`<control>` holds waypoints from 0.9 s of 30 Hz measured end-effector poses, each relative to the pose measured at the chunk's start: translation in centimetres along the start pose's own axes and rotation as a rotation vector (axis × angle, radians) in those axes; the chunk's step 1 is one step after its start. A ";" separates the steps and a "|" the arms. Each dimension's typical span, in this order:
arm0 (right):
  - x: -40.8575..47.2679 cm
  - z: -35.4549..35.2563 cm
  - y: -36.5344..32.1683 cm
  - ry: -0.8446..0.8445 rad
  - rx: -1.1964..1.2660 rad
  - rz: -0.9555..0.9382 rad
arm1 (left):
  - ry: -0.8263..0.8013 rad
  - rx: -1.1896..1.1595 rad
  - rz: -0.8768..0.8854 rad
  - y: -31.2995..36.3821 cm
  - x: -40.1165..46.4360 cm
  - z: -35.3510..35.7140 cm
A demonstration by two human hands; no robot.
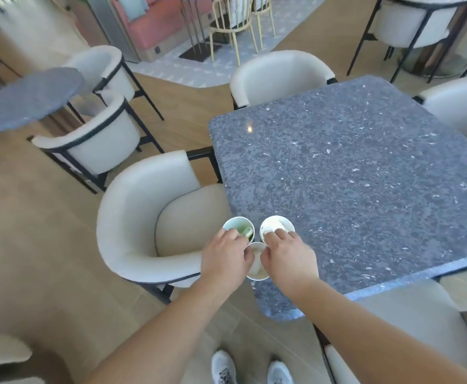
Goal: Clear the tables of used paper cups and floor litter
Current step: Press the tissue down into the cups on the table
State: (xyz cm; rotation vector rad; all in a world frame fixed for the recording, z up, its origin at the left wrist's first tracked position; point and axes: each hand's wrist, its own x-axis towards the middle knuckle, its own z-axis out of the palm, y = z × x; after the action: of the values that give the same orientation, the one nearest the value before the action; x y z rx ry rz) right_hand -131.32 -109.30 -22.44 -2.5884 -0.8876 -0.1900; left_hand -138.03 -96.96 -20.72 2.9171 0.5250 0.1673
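Note:
Three white paper cups are clustered at the near left corner of the blue speckled table (351, 167). The left cup (237, 227) holds green scraps, and my left hand (224, 259) grips its near rim. The right cup (277, 226) holds crumpled white paper, and my right hand (287, 259) grips its near rim. A third cup (256, 263) sits between and under both hands, partly hidden by them; which hand holds it I cannot tell.
A cream armchair (143, 217) stands tight against the table's left side, with others at the far end (279, 76), far right (459, 106) and near right (406, 328). A small round blue table (30, 98) with chairs is at the left. My white shoes (251, 370) stand on the wooden floor.

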 end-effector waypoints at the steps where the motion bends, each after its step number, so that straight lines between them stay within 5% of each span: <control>1: 0.0 0.0 -0.4 0.000 0.003 -0.031 | 0.007 0.016 -0.006 -0.2 -0.6 -0.4; 15: -1.6 1.3 -7.8 -0.073 0.078 -0.305 | 0.029 0.154 -0.101 -5.2 -7.5 -4.1; 27: -7.3 3.1 -20.8 -0.128 0.139 -0.595 | 0.145 0.091 -0.384 -14.0 -20.3 -7.1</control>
State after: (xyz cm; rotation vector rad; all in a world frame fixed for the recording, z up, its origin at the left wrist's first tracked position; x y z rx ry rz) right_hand -149.86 -97.13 -20.39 -2.1610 -1.6382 -0.1184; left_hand -162.66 -90.17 -18.02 2.8328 1.1277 0.3092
